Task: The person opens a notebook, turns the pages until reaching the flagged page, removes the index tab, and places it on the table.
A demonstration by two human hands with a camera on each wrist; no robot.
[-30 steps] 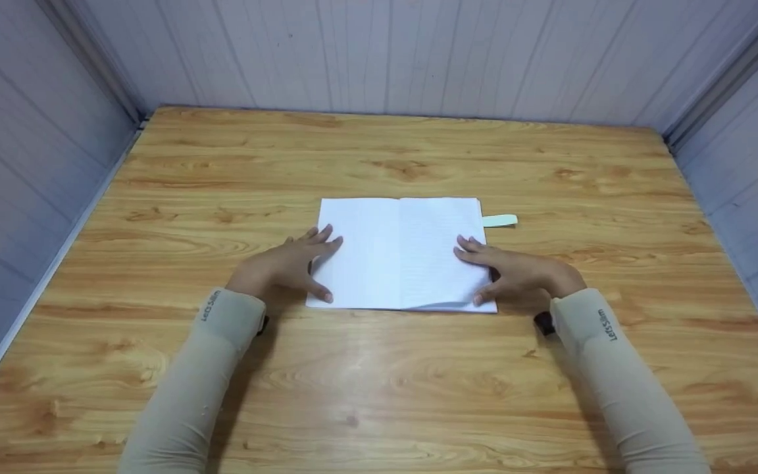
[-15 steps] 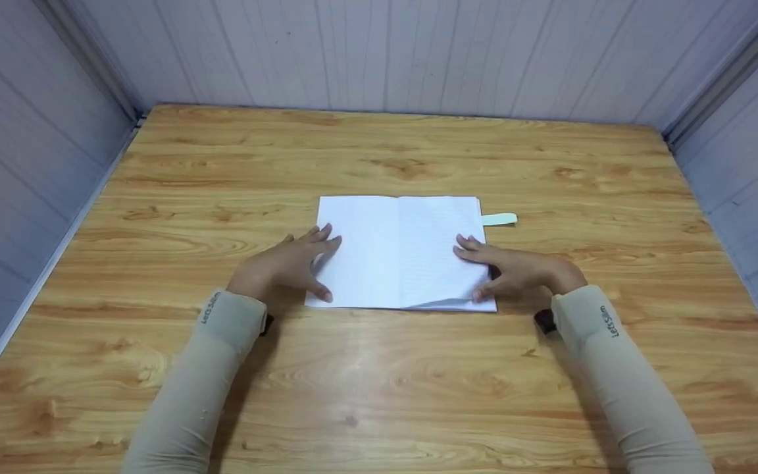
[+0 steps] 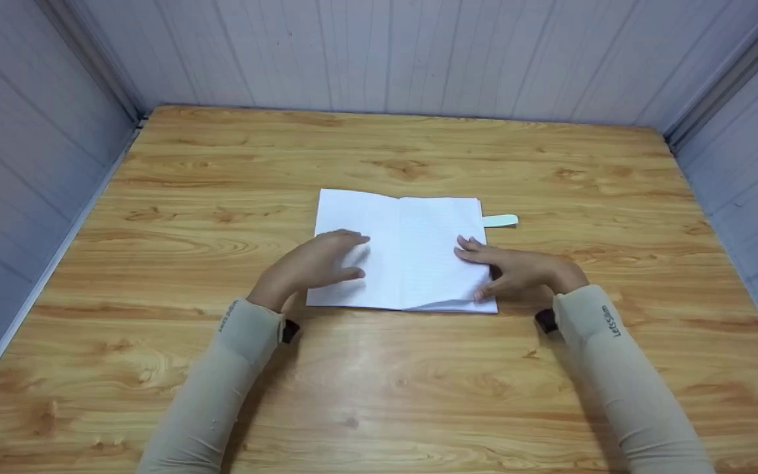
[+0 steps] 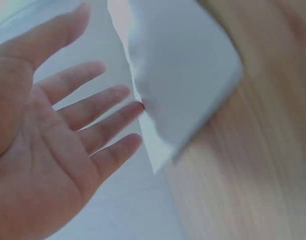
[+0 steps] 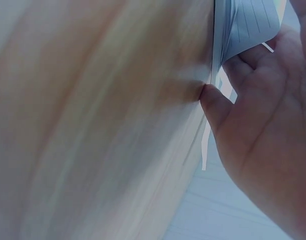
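Note:
An open notebook (image 3: 435, 230) with white lined pages lies on the wooden table, a pale ribbon-like strip (image 3: 501, 220) sticking out at its right side. Over the left page hovers my left hand (image 3: 316, 263), its fingers extended; in the left wrist view the palm (image 4: 47, 145) faces a page (image 4: 183, 70) with its edge close by the fingertips. My right hand (image 3: 514, 270) rests spread on the right page's outer edge, thumb near the bottom corner. From the right wrist, fingers (image 5: 218, 105) touch the notebook's side, where a page curls up.
The wood-grain table (image 3: 379, 395) extends all round the notebook. Pale panelled walls (image 3: 379, 52) stand behind it and at both sides. A dark object (image 3: 545, 321) shows under the right cuff, and another under the left.
My left hand has moved right and inward from the left page's outer edge. That page's far left corner now sits slightly higher. The right hand stays in place.

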